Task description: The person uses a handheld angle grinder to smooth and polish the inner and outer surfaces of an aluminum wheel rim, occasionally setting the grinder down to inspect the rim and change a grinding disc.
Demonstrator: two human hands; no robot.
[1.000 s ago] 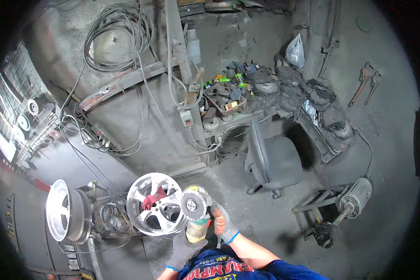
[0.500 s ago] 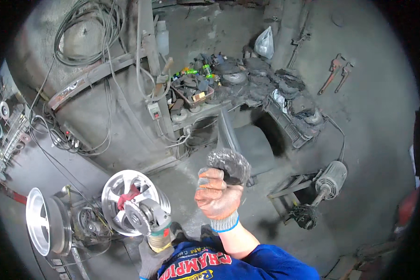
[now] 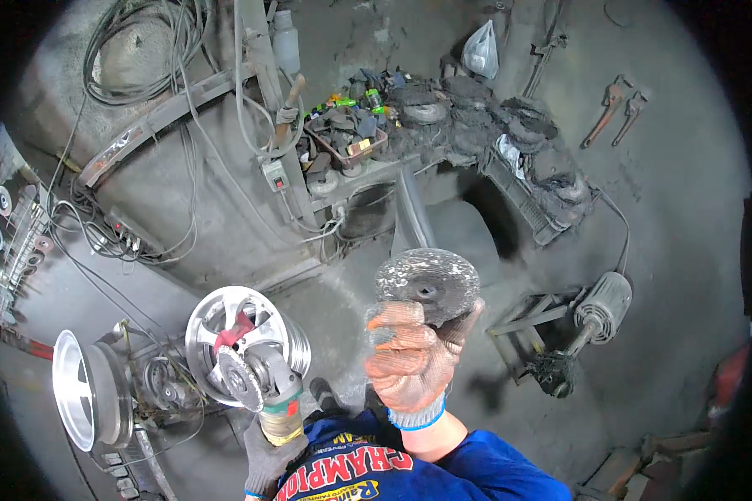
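Raised in front of me, my right hand (image 3: pixel 414 363) in an orange-palmed knit glove grips a worn round abrasive disc (image 3: pixel 426 271) by its lower edge. The disc is dark, with whitish patches and a hole in its middle. Lower left, my gloved left hand (image 3: pixel 267 461) is closed round the body of an angle grinder (image 3: pixel 282 402). A worn grey disc (image 3: pixel 241 380) sits on the grinder's head, in front of a silver car wheel rim (image 3: pixel 298 341). Red cloth (image 3: pixel 236 331) lies at the rim's hub. Whether grinder and rim touch, I cannot tell.
Another wheel rim (image 3: pixel 113 397) stands at the left. A dusty bench holds a tray (image 3: pixel 376 150) of scraps and several blackened discs. An electric motor (image 3: pixel 606 305) sits on a low stand at right. Cables (image 3: pixel 100 83) hang at upper left; two pipe wrenches (image 3: pixel 606 113) lie upper right.
My right hand has turned and moved slightly right, so the disc's round face now shows instead of a tilted view. The left hand still holds the grinder; the whole view has shifted slightly.
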